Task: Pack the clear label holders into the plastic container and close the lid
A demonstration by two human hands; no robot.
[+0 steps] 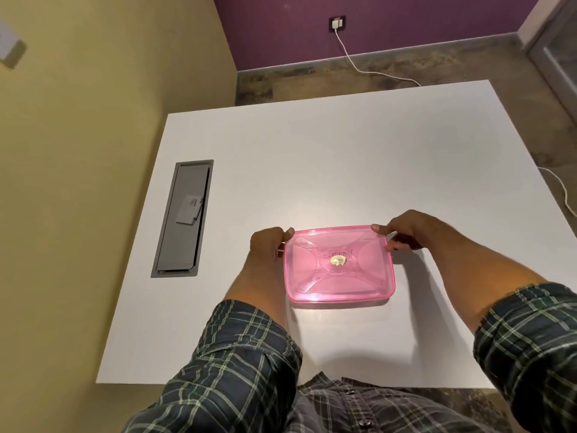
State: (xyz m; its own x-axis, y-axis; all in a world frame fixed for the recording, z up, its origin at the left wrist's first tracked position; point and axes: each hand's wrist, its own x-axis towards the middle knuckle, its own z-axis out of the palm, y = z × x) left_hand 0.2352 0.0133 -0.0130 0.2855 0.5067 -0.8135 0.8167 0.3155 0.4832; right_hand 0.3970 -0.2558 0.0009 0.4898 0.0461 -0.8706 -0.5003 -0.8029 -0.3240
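A pink translucent plastic container [340,264] lies flat on the white table [343,157], near the front middle, with its lid on top and a small gold sticker at the lid's centre. My left hand [268,245] grips its far left corner, thumb on the lid. Its far right corner is gripped by my right hand [402,229], thumb also on top. No clear label holders can be made out; the contents are hidden under the pink lid.
A grey cable hatch [184,218] is set into the table at the left, with a small white card on it. A white cable [362,65] runs from a wall socket across the floor beyond the table's far edge.
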